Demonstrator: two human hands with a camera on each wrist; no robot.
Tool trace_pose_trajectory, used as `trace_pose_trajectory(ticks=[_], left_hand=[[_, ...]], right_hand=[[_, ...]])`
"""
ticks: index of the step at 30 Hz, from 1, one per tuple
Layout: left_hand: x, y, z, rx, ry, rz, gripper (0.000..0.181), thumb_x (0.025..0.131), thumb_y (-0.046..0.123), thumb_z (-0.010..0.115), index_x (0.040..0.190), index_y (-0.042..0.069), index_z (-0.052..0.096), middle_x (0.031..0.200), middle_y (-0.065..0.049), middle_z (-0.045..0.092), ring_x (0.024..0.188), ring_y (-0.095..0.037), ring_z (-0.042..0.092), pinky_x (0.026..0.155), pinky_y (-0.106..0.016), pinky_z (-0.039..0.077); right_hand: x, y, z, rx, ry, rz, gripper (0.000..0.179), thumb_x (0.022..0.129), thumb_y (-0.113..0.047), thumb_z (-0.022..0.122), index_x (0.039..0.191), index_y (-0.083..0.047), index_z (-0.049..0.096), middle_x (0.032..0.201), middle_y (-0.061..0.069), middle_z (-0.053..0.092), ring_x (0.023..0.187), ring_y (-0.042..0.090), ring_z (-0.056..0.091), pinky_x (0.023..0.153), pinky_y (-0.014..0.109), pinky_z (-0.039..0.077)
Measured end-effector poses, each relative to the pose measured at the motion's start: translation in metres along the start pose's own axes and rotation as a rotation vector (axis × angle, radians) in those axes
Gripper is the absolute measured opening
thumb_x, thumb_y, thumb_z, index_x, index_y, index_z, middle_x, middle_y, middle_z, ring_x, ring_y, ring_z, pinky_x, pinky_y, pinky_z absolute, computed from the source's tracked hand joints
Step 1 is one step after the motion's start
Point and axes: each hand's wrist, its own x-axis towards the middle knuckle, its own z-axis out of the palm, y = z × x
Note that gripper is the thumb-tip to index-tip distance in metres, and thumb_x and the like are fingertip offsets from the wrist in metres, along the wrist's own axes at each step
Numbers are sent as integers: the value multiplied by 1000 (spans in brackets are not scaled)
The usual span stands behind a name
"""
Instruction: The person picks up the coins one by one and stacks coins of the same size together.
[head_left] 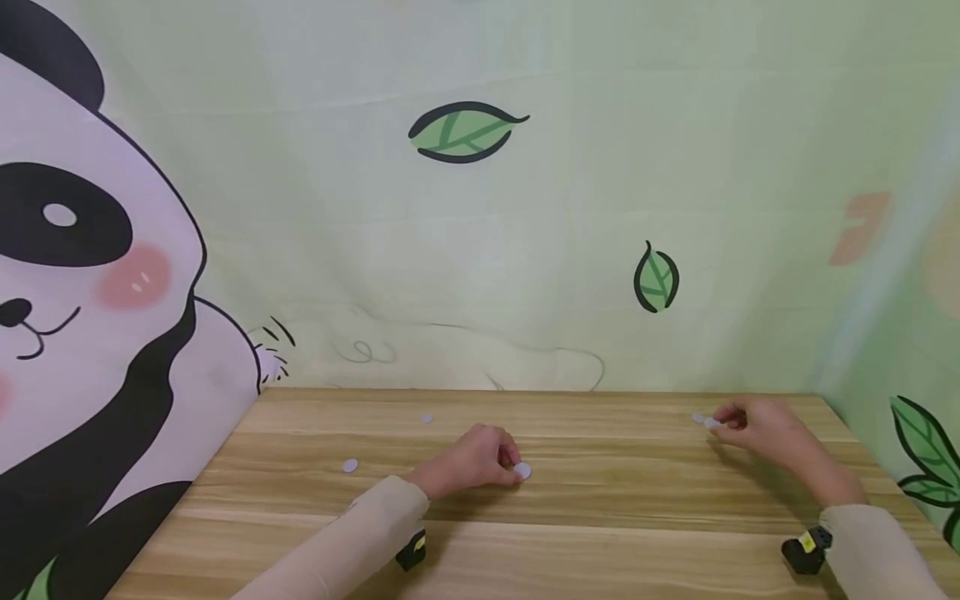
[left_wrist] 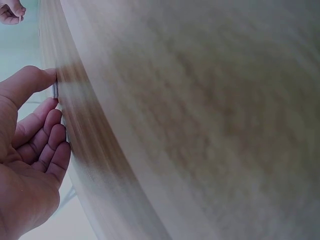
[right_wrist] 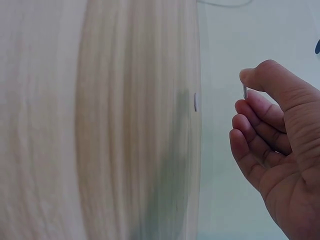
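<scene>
My left hand [head_left: 480, 457] is down at the middle of the wooden table, its thumb and index finger at the edges of a small white disc [head_left: 522, 471]. The left wrist view shows this disc edge-on [left_wrist: 55, 90] between thumb and fingertip, at the table surface. At the far right, my right hand [head_left: 765, 429] pinches another white disc [head_left: 712, 423] between thumb and index finger. That pinched disc [right_wrist: 245, 91] is held off the table in the right wrist view. Just left of it, a separate white disc [head_left: 697, 417] lies on the wood near the back edge.
Two more white discs lie on the table's left side, one near the back [head_left: 427, 418] and one farther forward [head_left: 350, 466]. A sliver of something pale shows beside the left sleeve [head_left: 337, 546]. A printed cloth backdrop [head_left: 570, 208] hangs behind the table [head_left: 600, 558].
</scene>
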Motion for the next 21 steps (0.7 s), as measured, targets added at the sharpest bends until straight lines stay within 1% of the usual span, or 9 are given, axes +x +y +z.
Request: trace_pose_trajectory(ticks=[6, 12, 21], left_hand=[[1, -1, 1, -4, 0, 0, 16, 81, 17, 86, 83, 10, 71, 77, 6, 63, 72, -4, 52, 67, -20, 47], [2, -1, 2, -1, 5, -13, 16, 81, 17, 86, 83, 11, 71, 78, 6, 63, 72, -4, 52, 67, -20, 46], [2, 1, 0, 13, 14, 1, 16, 81, 17, 86, 83, 10, 72, 76, 6, 63, 71, -4, 52, 66, -20, 46]], right_hand=[[0, -3, 3, 10, -3, -32, 17, 86, -15, 80, 90, 0, 73, 77, -2, 63, 69, 7, 49, 57, 26, 43], [1, -8, 5, 4, 14, -56, 17, 85, -16, 80, 88, -2, 72, 77, -3, 63, 69, 6, 49, 58, 26, 43], [5, -12, 9, -5, 4, -54, 16, 85, -17, 80, 88, -4, 72, 77, -5, 61, 70, 7, 49, 60, 26, 44]])
